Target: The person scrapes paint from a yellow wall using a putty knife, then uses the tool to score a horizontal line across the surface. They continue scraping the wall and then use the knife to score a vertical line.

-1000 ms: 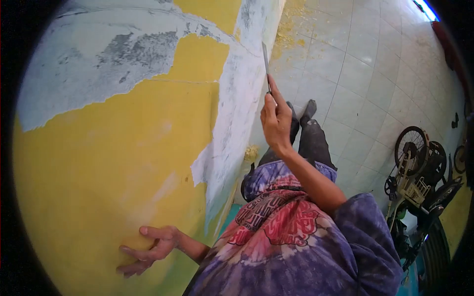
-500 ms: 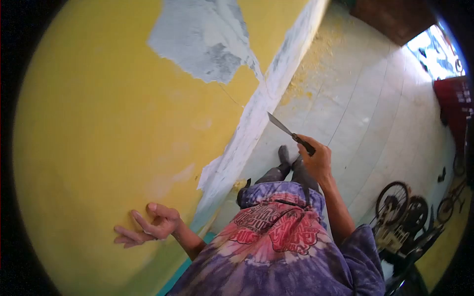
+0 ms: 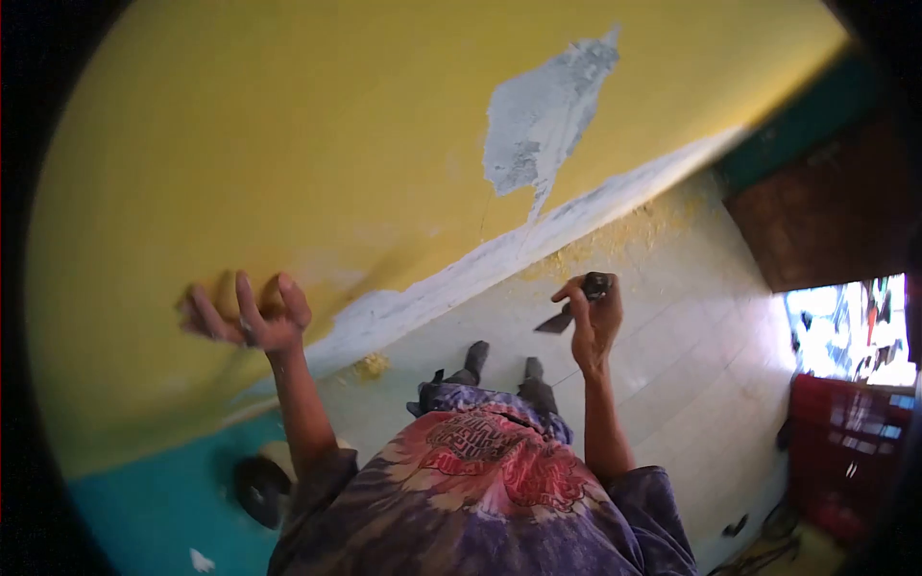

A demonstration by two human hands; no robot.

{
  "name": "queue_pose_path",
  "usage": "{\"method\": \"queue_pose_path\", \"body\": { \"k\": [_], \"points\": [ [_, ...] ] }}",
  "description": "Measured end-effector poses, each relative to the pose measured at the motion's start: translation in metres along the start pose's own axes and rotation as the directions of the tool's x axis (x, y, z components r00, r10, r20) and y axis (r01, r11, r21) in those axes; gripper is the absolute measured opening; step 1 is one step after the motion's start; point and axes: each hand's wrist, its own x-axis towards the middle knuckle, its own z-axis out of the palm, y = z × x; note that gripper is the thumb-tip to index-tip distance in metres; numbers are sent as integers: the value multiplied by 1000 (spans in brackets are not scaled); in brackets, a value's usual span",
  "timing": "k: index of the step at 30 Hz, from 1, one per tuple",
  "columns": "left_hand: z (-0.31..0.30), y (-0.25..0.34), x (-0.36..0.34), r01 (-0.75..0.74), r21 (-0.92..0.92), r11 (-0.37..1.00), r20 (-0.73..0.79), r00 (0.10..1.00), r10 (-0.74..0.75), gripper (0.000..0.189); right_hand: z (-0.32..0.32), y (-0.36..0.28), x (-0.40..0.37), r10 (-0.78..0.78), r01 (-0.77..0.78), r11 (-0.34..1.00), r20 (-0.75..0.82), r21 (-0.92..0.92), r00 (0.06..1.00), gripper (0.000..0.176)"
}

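My left hand (image 3: 252, 317) is at the yellow wall (image 3: 288, 125), its fingers spread and bent with the tips at the painted surface. Closed round the dark handle of a putty knife (image 3: 554, 324), my right hand (image 3: 597, 322) is held out over the floor, away from the wall. The blade points down and toward the wall side, partly behind my fingers. Beyond my hands, a bare grey patch (image 3: 538, 125) shows where paint is off the wall. A whitish stripped band (image 3: 461, 274) runs along the wall's lower part.
Yellow paint flakes (image 3: 639, 226) litter the tiled floor (image 3: 672, 326) along the wall, with a small heap (image 3: 371, 365) nearer my feet. A brown panel (image 3: 826, 211) stands at the far right, near a bright opening (image 3: 855, 331). A dark round object (image 3: 261, 490) lies lower left.
The view has swung to the right along the wall. My left hand has risen with fingers more spread. My right hand has turned the putty knife, its blade now pointing downward.
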Motion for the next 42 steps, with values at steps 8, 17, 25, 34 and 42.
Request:
{"method": "queue_pose_path", "body": {
  "k": [8, 17, 25, 34, 42],
  "points": [
    [2, 10, 2, 41, 145, 989, 7, 999, -42, 54, 0, -25, 39, -354, 451, 892, 676, 35, 646, 16],
    [8, 20, 7, 7, 206, 978, 84, 996, -25, 62, 100, -50, 6, -826, 786, 504, 466, 358, 318, 20],
    [11, 22, 14, -82, 240, 967, 109, 992, 56, 64, 144, -23, 37, -913, 853, 315, 378, 417, 152, 28],
    [8, 18, 11, -90, 224, 970, 96, 993, 70, 63, 129, -39, 39, -970, 862, 213, 202, 461, 132, 24],
    [9, 20, 11, -84, 249, 965, 87, 994, 64, 60, 133, -32, 33, -972, 859, 212, 190, 465, 137, 27]
  ]
}}
